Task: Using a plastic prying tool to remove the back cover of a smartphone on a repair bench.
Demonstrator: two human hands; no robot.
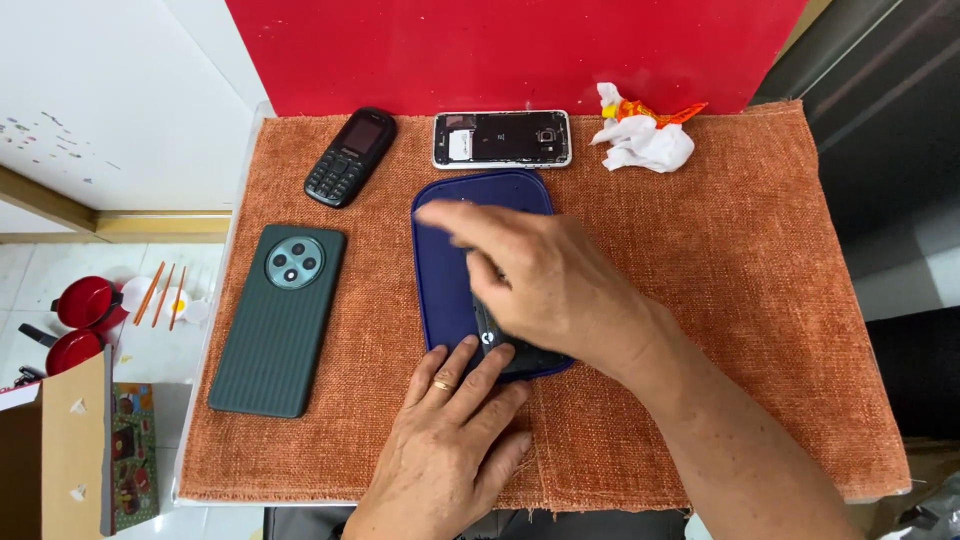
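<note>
From the head camera, a dark blue phone case (440,270) lies flat in the middle of an orange woven mat (740,300) that covers the table. The right hand (545,280) reaches across it, palm down with fingers spread and blurred, resting on the case and on a small black object (490,340) at its lower edge; whether the fingers actually grip that object cannot be told. The left hand (450,440), a ring on one finger, lies open and flat with its fingertips pressed on the near edge of the case, grasping nothing. To the left lies a dark green smartphone (278,320), back up, well apart from the case. Beyond it sits a black keypad phone (350,157), then an opened smartphone (502,139) with its insides showing, just above the case. A crumpled white tissue (645,135) lies at the far right.
</note>
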